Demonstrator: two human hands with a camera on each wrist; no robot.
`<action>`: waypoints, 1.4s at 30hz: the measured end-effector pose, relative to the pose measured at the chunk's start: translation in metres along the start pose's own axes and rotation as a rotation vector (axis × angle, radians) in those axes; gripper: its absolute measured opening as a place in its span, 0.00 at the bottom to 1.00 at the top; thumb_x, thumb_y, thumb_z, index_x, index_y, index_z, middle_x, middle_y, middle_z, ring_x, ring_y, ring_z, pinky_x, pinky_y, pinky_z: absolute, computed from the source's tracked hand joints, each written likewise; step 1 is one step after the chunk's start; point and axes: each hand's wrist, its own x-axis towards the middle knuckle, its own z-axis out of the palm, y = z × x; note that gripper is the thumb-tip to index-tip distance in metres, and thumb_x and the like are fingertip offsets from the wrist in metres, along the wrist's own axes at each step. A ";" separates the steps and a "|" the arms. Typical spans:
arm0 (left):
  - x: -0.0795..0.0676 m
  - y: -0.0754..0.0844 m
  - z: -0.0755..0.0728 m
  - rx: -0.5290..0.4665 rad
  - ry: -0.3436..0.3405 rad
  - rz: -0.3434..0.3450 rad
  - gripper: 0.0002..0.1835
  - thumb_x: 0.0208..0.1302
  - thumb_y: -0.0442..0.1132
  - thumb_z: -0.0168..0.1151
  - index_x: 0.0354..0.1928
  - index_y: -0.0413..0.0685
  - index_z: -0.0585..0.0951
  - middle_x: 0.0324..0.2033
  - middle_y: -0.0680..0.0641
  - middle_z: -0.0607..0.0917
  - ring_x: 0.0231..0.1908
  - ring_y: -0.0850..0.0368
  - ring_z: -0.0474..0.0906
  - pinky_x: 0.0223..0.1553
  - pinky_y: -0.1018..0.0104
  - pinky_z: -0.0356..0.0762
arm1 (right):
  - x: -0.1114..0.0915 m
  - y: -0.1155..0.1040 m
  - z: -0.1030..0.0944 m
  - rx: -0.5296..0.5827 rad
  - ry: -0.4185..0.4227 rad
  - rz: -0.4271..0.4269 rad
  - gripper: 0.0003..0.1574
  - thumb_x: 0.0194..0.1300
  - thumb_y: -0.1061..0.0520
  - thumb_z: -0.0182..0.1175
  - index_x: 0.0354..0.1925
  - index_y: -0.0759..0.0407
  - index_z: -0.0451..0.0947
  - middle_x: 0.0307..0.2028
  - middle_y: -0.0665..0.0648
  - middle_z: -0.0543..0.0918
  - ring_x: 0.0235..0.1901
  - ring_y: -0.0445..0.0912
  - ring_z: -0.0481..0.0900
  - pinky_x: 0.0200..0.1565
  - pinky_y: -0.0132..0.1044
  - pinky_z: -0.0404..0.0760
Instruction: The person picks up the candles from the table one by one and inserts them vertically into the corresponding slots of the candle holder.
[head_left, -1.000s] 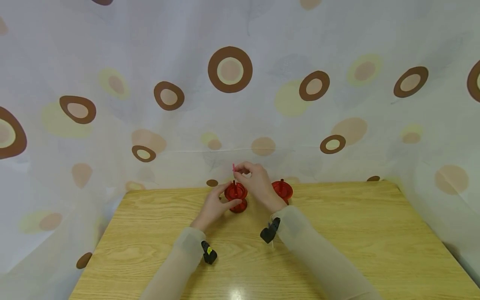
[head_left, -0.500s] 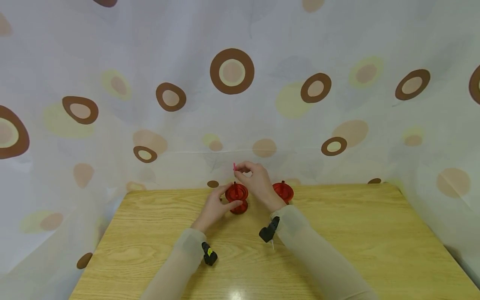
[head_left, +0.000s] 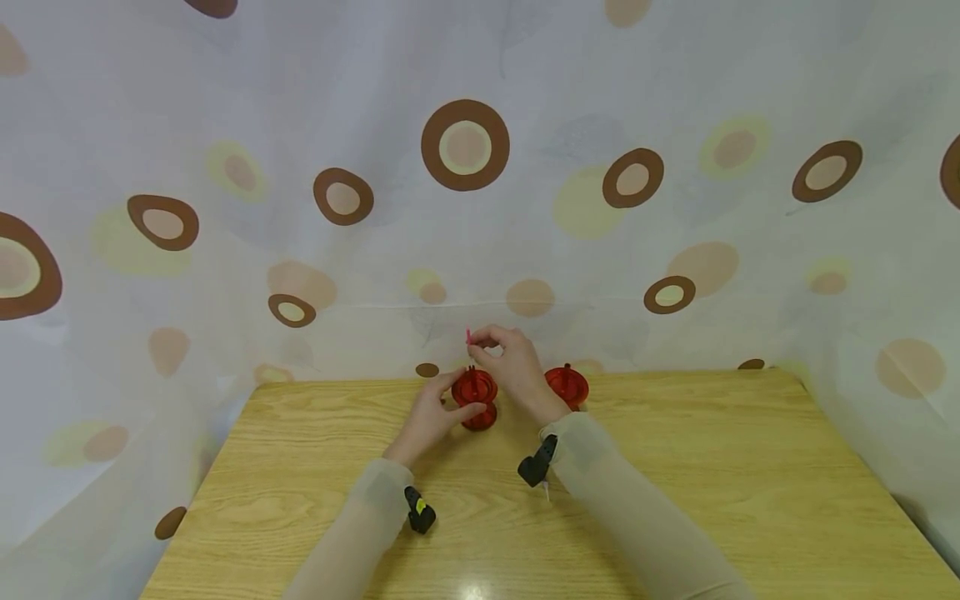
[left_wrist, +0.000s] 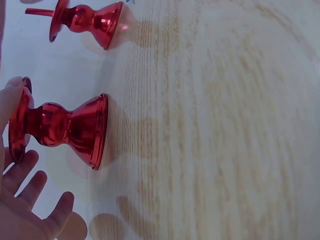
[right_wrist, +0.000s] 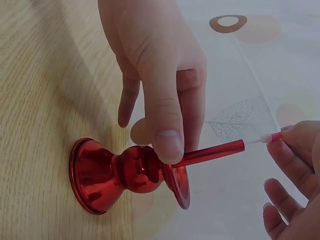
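A shiny red candle holder (head_left: 480,416), with a round dish and a flared foot, stands upright on the table. My left hand (head_left: 429,414) holds its dish, thumb (right_wrist: 169,145) pressing at the rim and the other fingers around the far side. From the dish rises a thin red tube (right_wrist: 215,153). My right hand (head_left: 516,367) pinches a small pink stick (right_wrist: 276,136) between thumb and forefinger. The stick's thin whitish end (right_wrist: 256,140) meets the open top of the tube in the right wrist view.
A second red candle holder (head_left: 573,386) with its own tube stands just right of the first, partly behind the right wrist. The wooden table (head_left: 712,475) backs onto a patterned curtain (head_left: 390,267). Both wrists carry a black camera (head_left: 536,465).
Both hands keep their holds almost in place, with the pink stick above the tube throughout. The head view has shifted slightly, so the scene sits a little lower.
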 end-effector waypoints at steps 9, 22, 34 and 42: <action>0.001 -0.002 0.001 0.015 0.002 0.010 0.39 0.65 0.47 0.75 0.74 0.41 0.73 0.69 0.41 0.77 0.70 0.41 0.71 0.72 0.42 0.66 | -0.002 0.003 0.002 -0.026 -0.009 0.020 0.08 0.71 0.58 0.66 0.45 0.59 0.87 0.41 0.58 0.88 0.50 0.60 0.78 0.53 0.52 0.74; 0.000 -0.004 -0.001 -0.014 -0.003 0.022 0.41 0.64 0.47 0.76 0.75 0.42 0.71 0.70 0.40 0.76 0.70 0.41 0.70 0.69 0.39 0.69 | -0.003 0.009 0.004 -0.018 -0.033 -0.006 0.07 0.71 0.59 0.66 0.44 0.59 0.88 0.42 0.57 0.90 0.51 0.55 0.81 0.62 0.58 0.74; 0.000 -0.007 0.000 -0.018 0.002 0.007 0.40 0.64 0.47 0.77 0.75 0.46 0.72 0.69 0.43 0.77 0.69 0.44 0.72 0.67 0.40 0.72 | -0.005 0.013 0.006 0.001 -0.050 0.026 0.08 0.72 0.59 0.66 0.45 0.59 0.89 0.43 0.58 0.89 0.52 0.55 0.81 0.61 0.61 0.76; 0.001 -0.007 0.000 -0.005 -0.002 0.012 0.41 0.64 0.50 0.76 0.75 0.45 0.72 0.70 0.43 0.76 0.70 0.42 0.71 0.68 0.39 0.70 | -0.005 0.013 0.005 -0.028 -0.052 0.031 0.08 0.72 0.58 0.66 0.46 0.59 0.89 0.43 0.57 0.89 0.52 0.55 0.80 0.62 0.58 0.74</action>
